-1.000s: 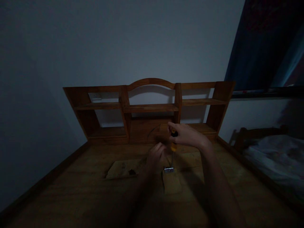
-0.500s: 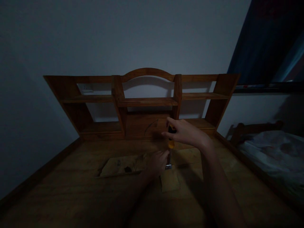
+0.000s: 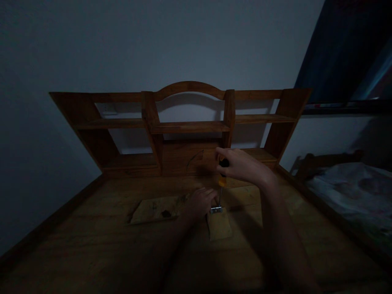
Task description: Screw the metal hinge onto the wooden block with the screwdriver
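My right hand (image 3: 237, 165) is wrapped round the black and yellow handle of a screwdriver (image 3: 222, 179). The screwdriver stands almost upright, and its thin shaft runs down to a small shiny metal hinge (image 3: 216, 209). This hinge lies at the far edge of a small pale wood piece (image 3: 219, 226). Close to the hinge's left side is my left hand (image 3: 200, 204), its fingers curled downward; what the fingertips grip is hidden. Beyond and right of the hinge, a larger flat pale board (image 3: 245, 196) rests on the desk, partly behind my right arm.
Left of my hands a rough wood offcut (image 3: 150, 210) with a dark knot lies on the wooden desk (image 3: 85, 241). A wooden shelf unit (image 3: 191, 128) stands along the back by the wall. Off to the right is a bed (image 3: 352, 183) with pale covers.
My left fingers have come away from the screwdriver shaft, a little to the left. The right hand still holds the screwdriver over the hinge. The view has tilted slightly downward.
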`<state>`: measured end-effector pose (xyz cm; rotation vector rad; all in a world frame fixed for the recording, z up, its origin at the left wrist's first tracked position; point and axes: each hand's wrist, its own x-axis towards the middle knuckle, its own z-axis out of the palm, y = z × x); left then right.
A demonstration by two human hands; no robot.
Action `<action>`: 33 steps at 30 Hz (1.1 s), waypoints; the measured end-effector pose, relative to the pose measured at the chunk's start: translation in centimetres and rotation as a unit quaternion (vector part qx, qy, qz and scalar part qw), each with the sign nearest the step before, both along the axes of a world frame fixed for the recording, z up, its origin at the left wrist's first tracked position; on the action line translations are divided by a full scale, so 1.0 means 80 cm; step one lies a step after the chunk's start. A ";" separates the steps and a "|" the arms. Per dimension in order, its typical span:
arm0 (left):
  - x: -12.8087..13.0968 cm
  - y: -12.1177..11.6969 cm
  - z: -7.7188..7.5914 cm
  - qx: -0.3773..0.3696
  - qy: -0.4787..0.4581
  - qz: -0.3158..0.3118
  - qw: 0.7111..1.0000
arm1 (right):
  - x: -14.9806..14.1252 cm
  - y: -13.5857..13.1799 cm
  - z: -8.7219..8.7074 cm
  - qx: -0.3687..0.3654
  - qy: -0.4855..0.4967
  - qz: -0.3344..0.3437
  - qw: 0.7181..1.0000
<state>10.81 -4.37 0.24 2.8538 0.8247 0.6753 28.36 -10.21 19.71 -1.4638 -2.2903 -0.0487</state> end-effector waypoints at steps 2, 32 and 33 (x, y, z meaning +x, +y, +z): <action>-0.003 0.008 -0.003 -0.042 -0.035 0.008 0.998 | -0.002 -0.001 0.000 0.002 0.000 0.009 1.000; -0.001 0.022 -0.009 -0.324 -0.145 -0.142 0.924 | -0.002 -0.003 0.004 0.013 -0.029 -0.030 0.999; -0.001 0.022 -0.008 -0.325 -0.145 -0.143 0.923 | -0.002 -0.003 0.003 0.017 -0.030 -0.027 0.999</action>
